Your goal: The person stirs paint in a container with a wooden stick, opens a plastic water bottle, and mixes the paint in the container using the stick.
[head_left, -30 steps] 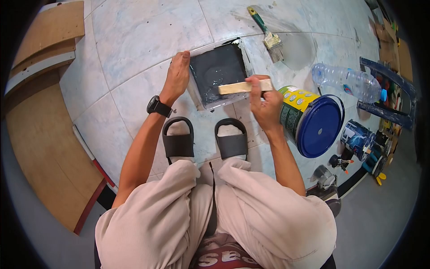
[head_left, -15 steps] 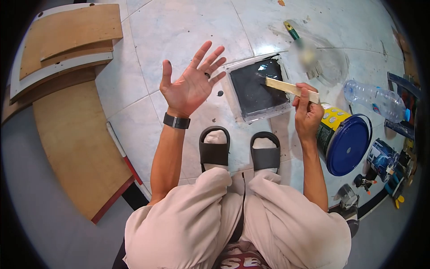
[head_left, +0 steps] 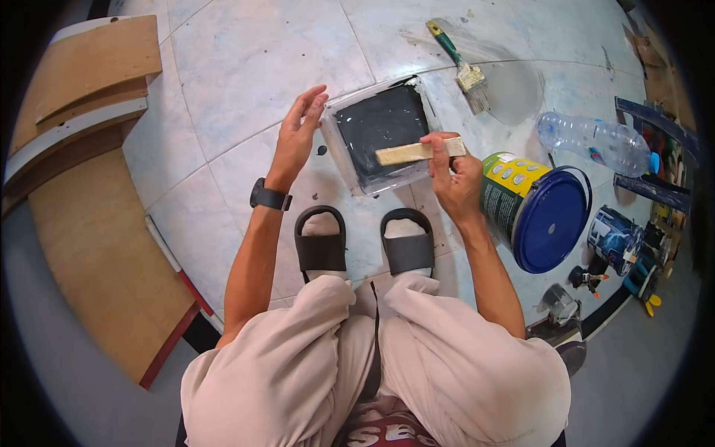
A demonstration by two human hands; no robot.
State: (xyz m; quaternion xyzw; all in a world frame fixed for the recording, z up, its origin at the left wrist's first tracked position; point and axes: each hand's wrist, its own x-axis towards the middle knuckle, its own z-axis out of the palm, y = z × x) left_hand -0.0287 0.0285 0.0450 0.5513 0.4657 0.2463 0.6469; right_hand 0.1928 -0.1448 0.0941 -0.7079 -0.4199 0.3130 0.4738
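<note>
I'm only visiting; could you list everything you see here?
Floor: one, pale, tiled, underneath
Tray: one, clear, centre
Paint-like stuff: one mass, near-black, in tray
Stick: one, pale, over tray
Brush: one, green-handled, right of tray
Bucket: one, yellow-green, blue lid, right of tray
Bottle: one, clear, right of brush
Can: one, blue, right of bucket
Frame: one, dark, beside bottle
Boards: several, brown, far left
Clutter: uncounted, mixed colours, right edge
Sandals: two, black, nearer than tray
Trousers: one pair, beige, bottom centre
Watch: one, black, worn left
Left hand: one, bare, left of tray
Right hand: one, bare, fingers on stick
</note>
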